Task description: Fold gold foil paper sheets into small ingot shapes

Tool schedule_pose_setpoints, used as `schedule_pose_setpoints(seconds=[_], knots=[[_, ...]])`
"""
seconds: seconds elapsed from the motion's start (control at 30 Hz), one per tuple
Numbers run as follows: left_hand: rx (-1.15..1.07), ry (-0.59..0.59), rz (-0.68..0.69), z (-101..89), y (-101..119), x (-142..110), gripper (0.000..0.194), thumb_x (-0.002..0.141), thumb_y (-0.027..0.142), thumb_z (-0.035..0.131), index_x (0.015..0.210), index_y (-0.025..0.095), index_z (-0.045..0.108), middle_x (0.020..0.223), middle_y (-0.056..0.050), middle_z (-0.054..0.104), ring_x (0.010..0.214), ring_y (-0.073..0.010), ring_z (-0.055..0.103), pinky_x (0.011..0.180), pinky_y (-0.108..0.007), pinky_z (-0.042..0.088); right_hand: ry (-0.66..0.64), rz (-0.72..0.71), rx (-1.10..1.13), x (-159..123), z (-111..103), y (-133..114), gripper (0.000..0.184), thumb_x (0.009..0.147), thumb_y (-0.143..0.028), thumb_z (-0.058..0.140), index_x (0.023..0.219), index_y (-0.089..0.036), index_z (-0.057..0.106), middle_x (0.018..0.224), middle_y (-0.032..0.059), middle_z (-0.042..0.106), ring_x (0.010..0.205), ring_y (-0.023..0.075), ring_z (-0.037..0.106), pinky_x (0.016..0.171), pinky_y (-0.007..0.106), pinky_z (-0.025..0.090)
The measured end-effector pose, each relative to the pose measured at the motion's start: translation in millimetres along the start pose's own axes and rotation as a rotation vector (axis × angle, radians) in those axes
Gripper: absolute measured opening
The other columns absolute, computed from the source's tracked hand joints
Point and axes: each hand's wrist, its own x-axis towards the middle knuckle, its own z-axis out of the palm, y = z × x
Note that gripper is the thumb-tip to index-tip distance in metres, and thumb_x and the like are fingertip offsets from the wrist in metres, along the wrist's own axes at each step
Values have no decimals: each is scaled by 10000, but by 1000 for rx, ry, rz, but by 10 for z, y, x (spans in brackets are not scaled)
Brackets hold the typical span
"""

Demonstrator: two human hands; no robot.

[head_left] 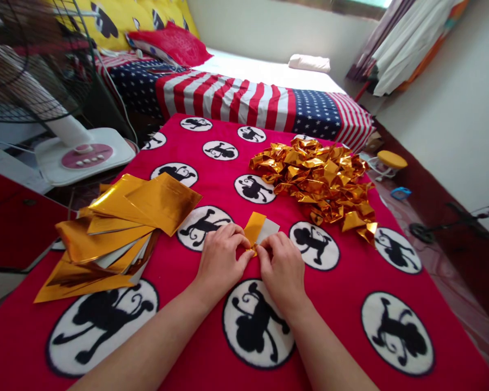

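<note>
Between my hands, at the middle of the red cloth, is a partly folded sheet of gold foil paper [256, 224], gold on one side and pale grey on the other. My left hand [224, 252] pinches its near end from the left, thumb against fingers. From the right, my right hand [283, 263] pinches the same end, its fingertips almost touching the left ones. The fingers hide part of the fold. Left of my hands lies a loose stack of flat gold foil sheets [110, 239]. Beyond my right hand is a heap of folded gold foil pieces [318, 174].
A red cloth [330, 326] with black monkey prints in white circles covers the work surface. An electric fan [83, 155] stands at the left edge. Behind is a bed with a striped, starred cover [236, 100]. A yellow stool [391, 159] stands on the floor at right.
</note>
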Motion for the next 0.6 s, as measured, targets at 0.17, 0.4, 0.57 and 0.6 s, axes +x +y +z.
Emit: schedule_pose_setpoints(seconds=[0.17,0.4,0.57,0.6], knots=[[17,-4,8,-12,4,-5,22,784,243,686,785,227,670,974,-13,640,972,-199,567,824,-365,365,13,-8,-15,-12,12,-7,105,874,-214,545,773,-204,517,835,36,563,808,199,527,744,315,357],[4,4,21,-1,-19,-12,70,787,245,692,818,286,739,956,-7,643,951,-197,564,811,-359,366,26,-7,-30,-11,7,-19,107,872,-215,533,767,-207,513,827,38,561,788,201,518,725,322,356],[11,8,28,10,-41,-19,74,789,270,700,829,299,755,939,-6,646,926,-189,566,807,-357,368,24,25,16,-3,23,9,90,881,-214,526,796,-207,498,834,36,551,801,202,524,728,319,367],[17,9,32,12,-45,-21,76,791,275,700,834,301,756,937,-6,646,923,-188,565,805,-357,367,22,30,30,-3,25,17,87,882,-206,520,798,-208,495,834,35,549,802,202,524,728,317,370]])
